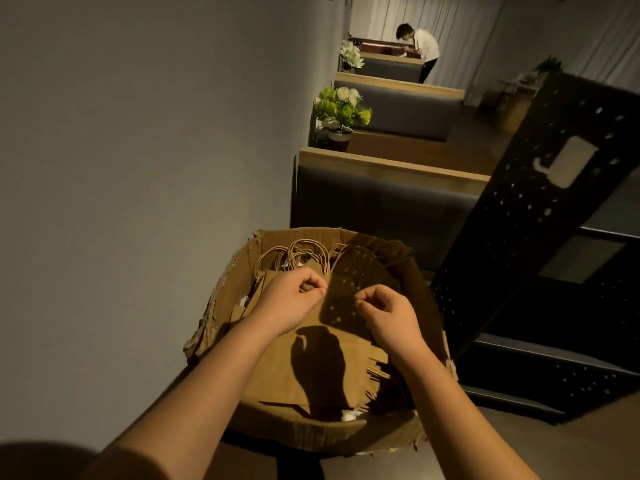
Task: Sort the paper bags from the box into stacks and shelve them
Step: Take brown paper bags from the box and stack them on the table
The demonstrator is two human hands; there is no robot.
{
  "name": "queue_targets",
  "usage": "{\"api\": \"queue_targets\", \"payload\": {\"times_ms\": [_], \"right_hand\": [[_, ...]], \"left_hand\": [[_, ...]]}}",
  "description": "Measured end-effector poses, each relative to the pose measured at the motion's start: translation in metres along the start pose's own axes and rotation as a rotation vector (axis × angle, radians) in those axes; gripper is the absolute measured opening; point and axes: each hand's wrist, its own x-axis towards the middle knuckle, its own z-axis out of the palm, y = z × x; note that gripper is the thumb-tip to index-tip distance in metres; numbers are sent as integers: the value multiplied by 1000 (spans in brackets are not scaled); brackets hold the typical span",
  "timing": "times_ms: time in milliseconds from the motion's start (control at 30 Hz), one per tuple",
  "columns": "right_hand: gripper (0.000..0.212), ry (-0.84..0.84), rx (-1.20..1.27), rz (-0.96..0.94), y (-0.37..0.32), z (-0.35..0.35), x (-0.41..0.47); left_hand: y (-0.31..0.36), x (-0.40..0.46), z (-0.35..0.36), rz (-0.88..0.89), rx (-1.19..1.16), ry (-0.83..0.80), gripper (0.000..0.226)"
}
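Wall (121, 150): plain and pale, filling the left of the view. Booth seats (381, 209): a row of dark padded backs with wooden caps, running away from me along the wall. Shelving unit (540, 216): black perforated metal, just right of the box, with a pale label on its side panel; its lower shelves show at far right. Box (311, 429): worn cardboard with torn rims, open at the top, directly below me and standing against the nearest seat back. What the box rests on is hidden. Paper bags (311, 368): brown, lying flat and overlapping inside the box, their twisted cord handles (304, 252) bunched at the far side. The shadow of one hand falls on the topmost bag. My forearms enter from the lower edge and meet over the box. Left hand (289, 299): fingers curled, thumb and forefinger brought together above the topmost bag; I cannot tell whether they pinch its edge. Right hand (388, 317): likewise curled, thumb and forefinger tips close together near the same bag; contact cannot be made out. The two hands are near each other but apart. Flower pot (341, 116): green and white blooms on the ledge behind the nearest seat. A second bouquet (351, 55) stands farther back. Another person (420, 50): small in the distance, bent over a worktop.
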Motion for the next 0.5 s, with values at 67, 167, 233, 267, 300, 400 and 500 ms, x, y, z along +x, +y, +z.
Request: {"api": "queue_targets", "payload": {"times_ms": [67,167,233,267,300,400,500], "right_hand": [[10,-24,34,73,2,7,8],[17,-101,-5,232,10,11,23],[35,-165,-102,352,19,13,28],[43,-184,-132,393,23,12,30],[48,-193,-145,419,27,12,32],[58,-182,-146,490,33,8,40],[66,-178,-166,536,39,11,47]], "left_hand": [[-10,10,-2,-47,-21,-46,11],[-23,25,1,-179,-53,-165,22],[-37,31,9,-291,-41,-238,46],[-44,34,14,-347,-32,-249,56],[-51,36,18,-400,-22,-249,64],[-65,47,21,-512,32,-208,75],[-74,51,22,-565,90,-134,78]]}}
